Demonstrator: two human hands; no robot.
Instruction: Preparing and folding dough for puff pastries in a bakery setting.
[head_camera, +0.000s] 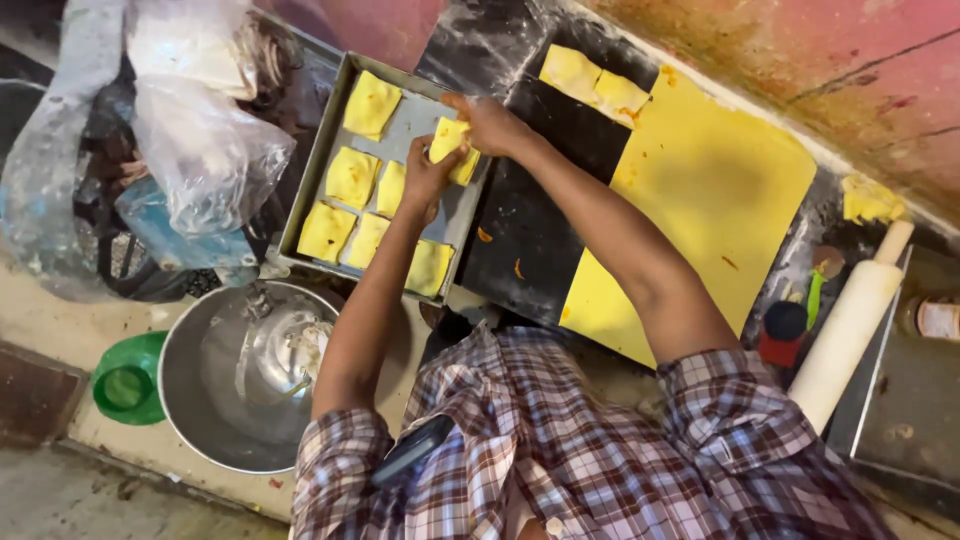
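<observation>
Yellow dough parcel (451, 147): folded square, held over the right part of the metal tray (452, 215), just above its bare grey floor. Both hands are on it. The left hand (428, 180) comes up from the near side, fingers closed on the parcel's lower edge. The right hand (487, 122) reaches from the right, fingers curled over its top edge. Held by two edges, probably so that the soft fold keeps its shape while it is set into the row.

Filled parcels on the tray (352, 178): six or so, flat, in rough rows, close together but mostly apart, likely so they do not stick. One lies at the near right corner (430, 267).

Rolled yellow dough sheet (715, 190): spread on the dark work surface (525, 225) to the right of the tray, with one side cut away in a straight step. Two more parcels (595, 82) sit at its far left corner.

White rolling pin (850, 325): laid aside at the right, beyond the sheet, next to a small red-and-dark object and a green-handled tool, both too small to identify.

Steel bowl (235, 375) and green funnel-like vessel (125, 380): near left, below the tray.

Clear plastic bags (200, 140): heaped at the far left; contents not legible.

Hidden or cut off: the checked shirt (600, 450) covers the near edge of the work surface; the parcel's underside and filling are not visible; the palms of both hands are turned away.
</observation>
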